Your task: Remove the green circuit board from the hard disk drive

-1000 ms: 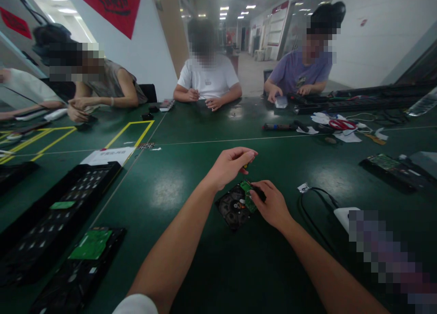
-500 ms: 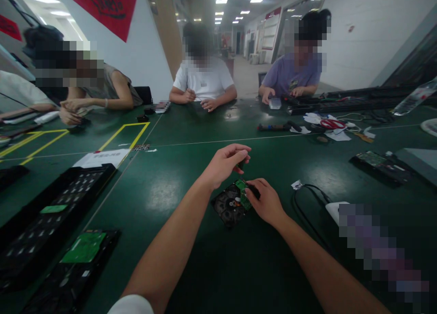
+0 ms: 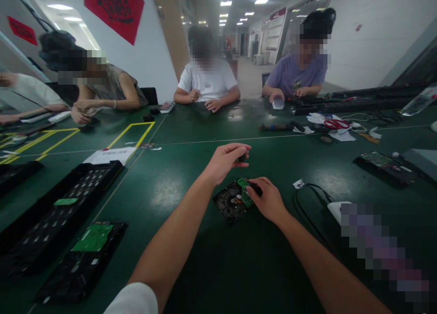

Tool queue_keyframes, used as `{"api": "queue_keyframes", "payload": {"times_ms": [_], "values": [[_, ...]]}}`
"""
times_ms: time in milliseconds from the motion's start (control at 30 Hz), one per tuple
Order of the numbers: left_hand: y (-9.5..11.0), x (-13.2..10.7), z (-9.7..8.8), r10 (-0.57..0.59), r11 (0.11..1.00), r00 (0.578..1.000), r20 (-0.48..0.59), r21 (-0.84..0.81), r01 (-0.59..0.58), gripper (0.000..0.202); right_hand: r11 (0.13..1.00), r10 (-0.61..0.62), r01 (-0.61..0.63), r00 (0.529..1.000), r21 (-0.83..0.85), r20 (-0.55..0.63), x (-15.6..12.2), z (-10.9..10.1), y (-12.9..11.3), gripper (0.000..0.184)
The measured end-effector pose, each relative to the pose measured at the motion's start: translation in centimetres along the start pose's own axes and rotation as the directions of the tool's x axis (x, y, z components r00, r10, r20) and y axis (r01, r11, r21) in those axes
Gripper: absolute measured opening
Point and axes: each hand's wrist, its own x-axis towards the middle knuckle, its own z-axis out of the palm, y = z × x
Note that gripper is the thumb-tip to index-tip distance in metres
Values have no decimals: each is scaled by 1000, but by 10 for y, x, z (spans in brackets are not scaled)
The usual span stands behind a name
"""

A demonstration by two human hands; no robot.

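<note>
A hard drive (image 3: pixel 229 205) lies on the green table in front of me, its black casing and green circuit board (image 3: pixel 246 196) facing up. My left hand (image 3: pixel 229 160) is closed above the drive's far edge, around a small dark handle. A thin shaft runs down from it towards the board, so it looks like a screwdriver (image 3: pixel 242 158); its tip is hard to make out. At the drive's right side my right hand (image 3: pixel 268 199) is closed, thumb and fingers gripping the edge by the board. Part of the board is hidden behind these fingers.
To the left lie a long black tray (image 3: pixel 41 232) and another drive (image 3: pixel 85 255) with a green board. A white power strip (image 3: pixel 337 210) with a black cable is on the right, beyond it another circuit-board unit (image 3: pixel 384 166). Several people sit across the table (image 3: pixel 191 164).
The view has shifted slightly, so the surroundings sit a little further right. My left fingers have turned slightly around the dark handle. My right hand keeps its grip on the drive.
</note>
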Motion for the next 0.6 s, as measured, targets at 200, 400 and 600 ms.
{"api": "queue_keyframes", "payload": {"times_ms": [200, 400, 600], "values": [[-5, 3, -4, -1, 1000, 998, -62, -22, 0, 26, 999, -5, 5, 1000, 40, -15, 2, -2, -1, 26], [-3, 1, 1, -15, 1000, 998, -60, -6, 15, 25, 997, 23, -21, 1000, 70, -18, 1, -3, -2, 31], [-3, 2, 2, -17, 1000, 997, -78, 25, 19, 25, 997, 64, -63, 998, 52, -20, 2, -3, -1, 31]]}}
